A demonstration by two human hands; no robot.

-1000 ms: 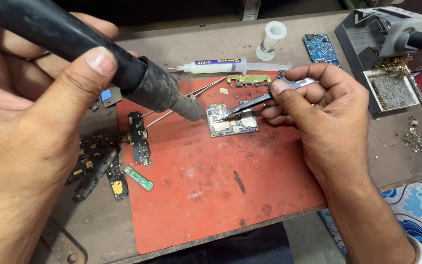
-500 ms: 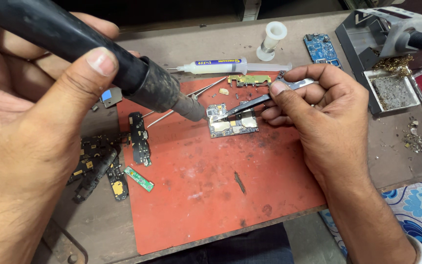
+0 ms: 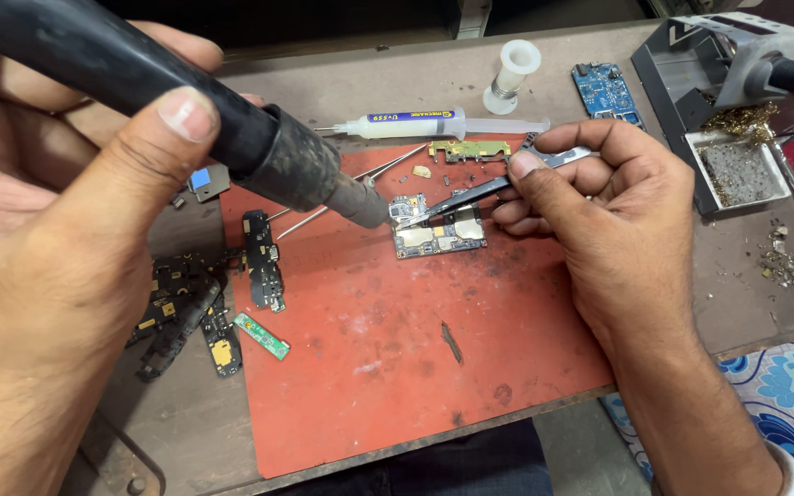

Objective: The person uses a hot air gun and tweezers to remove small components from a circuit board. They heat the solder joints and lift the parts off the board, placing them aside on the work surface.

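My left hand [image 3: 57, 230] grips a black hot-air wand [image 3: 232, 129]; its metal nozzle points down at the left end of a small circuit board [image 3: 438, 234] lying on the red mat [image 3: 397, 367]. My right hand [image 3: 599, 220] pinches black tweezers [image 3: 461, 197] whose tips touch the board's upper left corner, right beside the nozzle.
A syringe [image 3: 415, 122], a white solder spool [image 3: 512, 69] and a blue board [image 3: 606, 92] lie at the back. A second pair of tweezers [image 3: 346, 193] rests behind the nozzle. Several board pieces [image 3: 209, 317] sit left of the mat. An iron stand with tray [image 3: 737, 138] is at right.
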